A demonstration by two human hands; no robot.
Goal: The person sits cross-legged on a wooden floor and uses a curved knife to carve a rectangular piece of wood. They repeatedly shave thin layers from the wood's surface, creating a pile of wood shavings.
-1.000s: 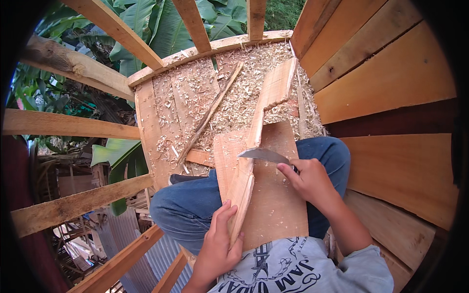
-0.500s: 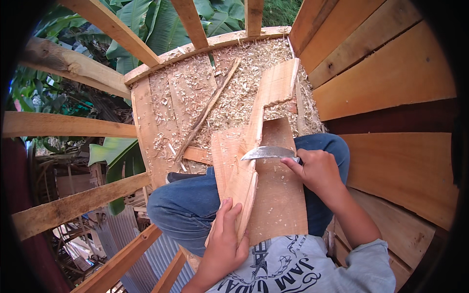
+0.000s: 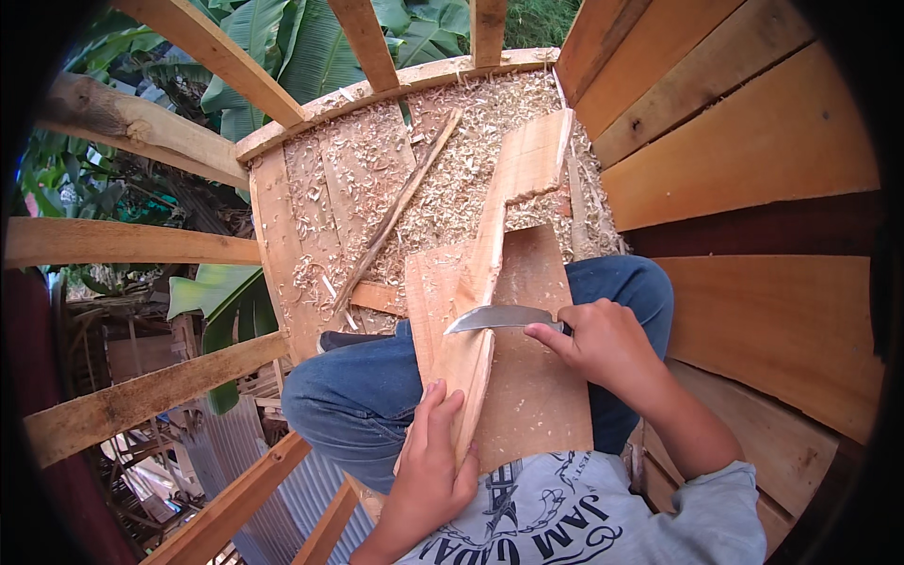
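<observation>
My right hand [image 3: 607, 346] grips the handle of a curved steel knife [image 3: 497, 317], its blade laid across the edge of a long pale wooden piece [image 3: 492, 235]. That piece runs from my lap up to a wider paddle-like end over the shavings. My left hand [image 3: 435, 471] holds the near end of the wooden piece, fingers wrapped along its edge. A flat brown board [image 3: 535, 395] lies on my blue-jeaned legs under the work.
The plank floor [image 3: 282, 235] ahead is covered with wood shavings [image 3: 452, 188], and a thin stick [image 3: 395, 212] lies diagonally on it. Wooden railing beams [image 3: 132, 240] stand at the left, a plank wall [image 3: 753, 160] at the right. Green leaves show beyond the rail.
The knife and my right hand have slid down the wooden piece toward my body. My left hand has kept its hold on the near end.
</observation>
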